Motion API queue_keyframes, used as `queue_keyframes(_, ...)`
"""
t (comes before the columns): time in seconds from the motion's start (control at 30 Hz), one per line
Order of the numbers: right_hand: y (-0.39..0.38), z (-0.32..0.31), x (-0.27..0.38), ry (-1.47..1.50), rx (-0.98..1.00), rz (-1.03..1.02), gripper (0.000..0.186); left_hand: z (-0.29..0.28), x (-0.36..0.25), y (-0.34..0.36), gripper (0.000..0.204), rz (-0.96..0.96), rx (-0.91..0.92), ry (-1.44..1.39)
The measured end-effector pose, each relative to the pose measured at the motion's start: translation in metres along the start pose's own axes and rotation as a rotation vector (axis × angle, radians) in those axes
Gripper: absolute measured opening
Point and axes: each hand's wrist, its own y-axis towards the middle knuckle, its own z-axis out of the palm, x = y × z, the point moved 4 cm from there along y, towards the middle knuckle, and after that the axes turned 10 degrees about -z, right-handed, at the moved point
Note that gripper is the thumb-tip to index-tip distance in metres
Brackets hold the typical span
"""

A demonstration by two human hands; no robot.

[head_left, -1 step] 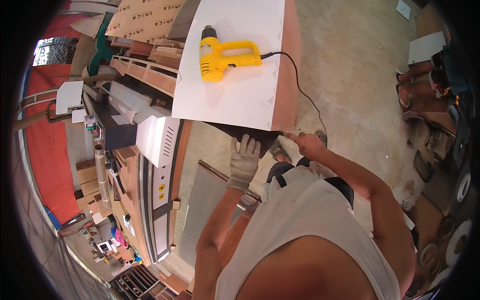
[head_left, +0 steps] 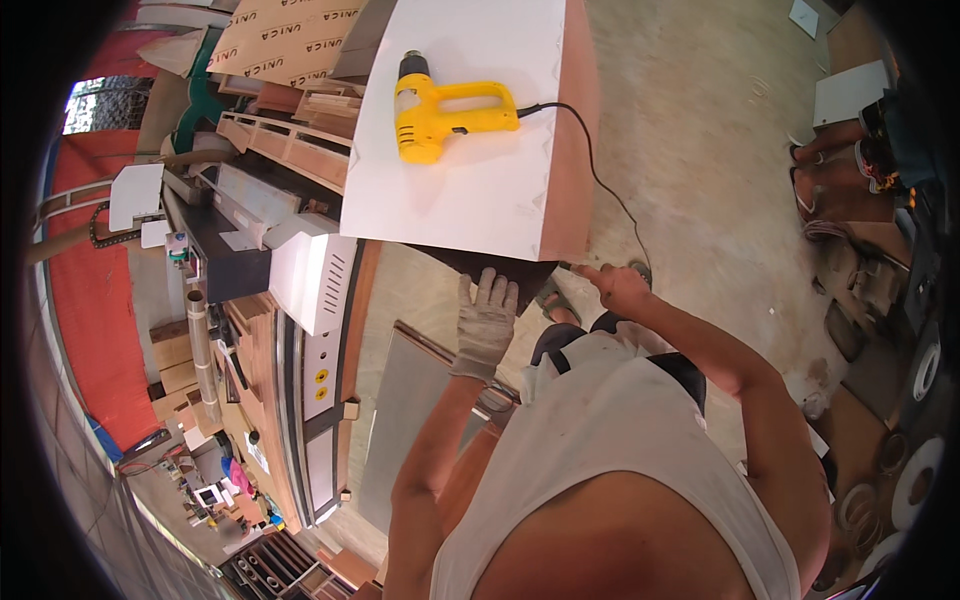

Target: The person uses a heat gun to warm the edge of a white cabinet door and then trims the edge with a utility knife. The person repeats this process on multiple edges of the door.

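Note:
My left hand (head_left: 487,325), in a pale work glove, lies with its fingers stretched out against a dark sheet (head_left: 534,283) at the near side of a big box-shaped piece (head_left: 450,205). That piece has a white top and a reddish-brown side. By its near right corner my bare right hand (head_left: 620,289) is closed, its index finger pointing along something thin at the dark sheet's edge. What it grips is too small to make out. On the white top rests a yellow heat gun (head_left: 422,122), its black nozzle facing away, touched by neither hand.
From the heat gun a black cord (head_left: 597,165) drops over the right side to the floor. A long workbench (head_left: 350,330) stands at the left. Below it a grey panel (head_left: 400,430) lies low. Stacked wooden frames (head_left: 290,150) fill the far left; boards and rings line the right.

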Motion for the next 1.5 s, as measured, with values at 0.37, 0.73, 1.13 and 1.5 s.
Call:
queue_keyframes(0.37, -0.096, 0.064, -0.126, -0.062, 0.111, 0.246, 0.049, 0.0, 0.003, 0.005, 0.039, 0.055, 0.016, -0.02)
queue_keyframes(0.73, -0.137, -0.075, -0.038, 0.285, -0.626, 0.2, 0.038, -0.002, 0.003, 0.003, 0.041, -0.069, -0.002, -0.127)
queue_keyframes(1.13, -0.071, -0.112, 0.084, 0.304, -0.599, -0.478, 0.045, 0.001, 0.032, 0.004, 0.055, -0.134, -0.112, -0.098)
queue_keyframes(1.5, 0.011, -0.118, 0.153, -0.018, -0.444, -0.342, 0.038, 0.015, 0.036, -0.005, 0.064, -0.077, -0.195, -0.126)
